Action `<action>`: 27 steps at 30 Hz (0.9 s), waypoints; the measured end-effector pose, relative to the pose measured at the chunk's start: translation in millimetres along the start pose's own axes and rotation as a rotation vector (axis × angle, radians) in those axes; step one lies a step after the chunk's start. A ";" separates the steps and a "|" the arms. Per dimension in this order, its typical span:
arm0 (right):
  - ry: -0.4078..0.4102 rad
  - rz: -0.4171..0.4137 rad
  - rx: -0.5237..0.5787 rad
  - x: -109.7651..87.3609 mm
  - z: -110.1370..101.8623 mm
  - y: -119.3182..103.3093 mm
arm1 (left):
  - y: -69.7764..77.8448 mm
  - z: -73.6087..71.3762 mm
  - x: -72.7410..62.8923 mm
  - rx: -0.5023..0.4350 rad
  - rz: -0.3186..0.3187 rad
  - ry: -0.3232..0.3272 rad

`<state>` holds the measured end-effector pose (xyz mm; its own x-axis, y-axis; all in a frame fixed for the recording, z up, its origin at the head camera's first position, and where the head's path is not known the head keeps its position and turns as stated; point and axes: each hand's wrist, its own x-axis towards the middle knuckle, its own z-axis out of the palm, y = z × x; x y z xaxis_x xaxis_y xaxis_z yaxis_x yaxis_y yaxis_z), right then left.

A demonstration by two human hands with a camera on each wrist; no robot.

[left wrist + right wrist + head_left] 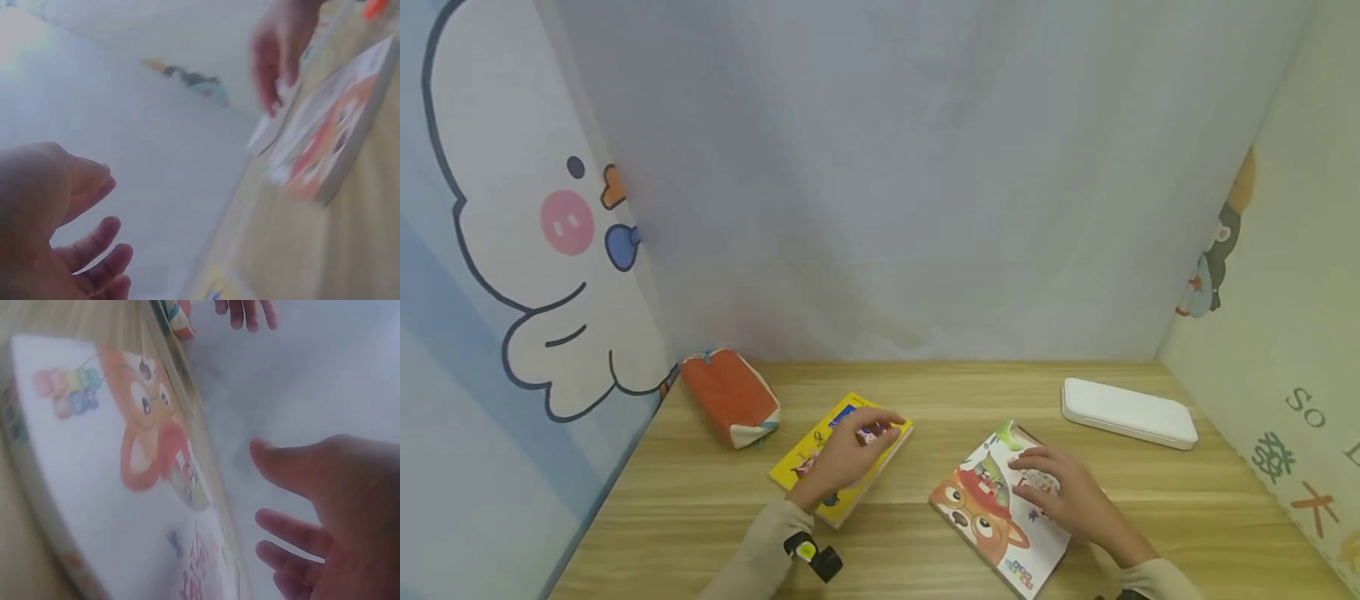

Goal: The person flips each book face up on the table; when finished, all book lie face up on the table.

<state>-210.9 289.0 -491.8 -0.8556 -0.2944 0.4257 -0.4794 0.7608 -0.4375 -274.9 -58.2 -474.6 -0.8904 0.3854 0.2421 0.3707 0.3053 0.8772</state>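
Note:
In the head view my left hand point(847, 450) hovers over a yellow book point(805, 446), its fingers loosely bent with nothing between them. Its wrist view shows the thumb and fingers spread apart. To the right lies a white picture book point(1037, 550) with a cartoon animal in a red hat on its cover. Above that book's upper right side is my right hand point(1067, 492), thumb and fingers relaxed and apart. The right wrist view shows this hand point(312, 512) holding nothing, with the cover beside it. Part of each cover is hidden under the hands.
At the back left of the wooden table point(715, 517) lies an orange-red pouch point(730, 392) with white ends. A white flat case point(1127, 410) sits at the back right. A pale wall point(887, 183) closes off the back, with printed side walls left and right.

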 end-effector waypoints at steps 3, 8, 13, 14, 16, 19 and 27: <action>-0.066 -0.012 0.069 18.0 4.1 -9.7 | -9.8 -30.8 5.8 0.061 -0.036 0.107; -0.200 0.035 0.170 42.8 16.2 -17.3 | -32.3 -67.1 -2.1 0.162 -0.156 0.136; -0.319 0.062 0.246 64.5 39.2 -18.4 | -51.0 -83.2 -20.7 0.187 -0.274 0.049; -0.338 0.065 0.250 68.0 44.2 -18.3 | -53.7 -84.5 -24.7 0.189 -0.289 0.031; -0.367 0.066 0.245 74.6 53.6 -18.8 | -57.9 -85.9 -31.8 0.176 -0.301 -0.002; -0.408 0.072 0.243 84.3 65.6 -21.2 | -63.2 -87.1 -41.5 0.127 -0.330 -0.025; -0.438 0.168 0.358 108.7 99.4 -26.8 | -85.2 -94.3 -60.3 0.127 -0.325 0.000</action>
<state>-310.4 179.2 -512.5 -0.8897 -0.4566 -0.0060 -0.3014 0.5972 -0.7433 -277.7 -189.5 -524.8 -0.9672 0.2507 -0.0412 0.0980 0.5178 0.8499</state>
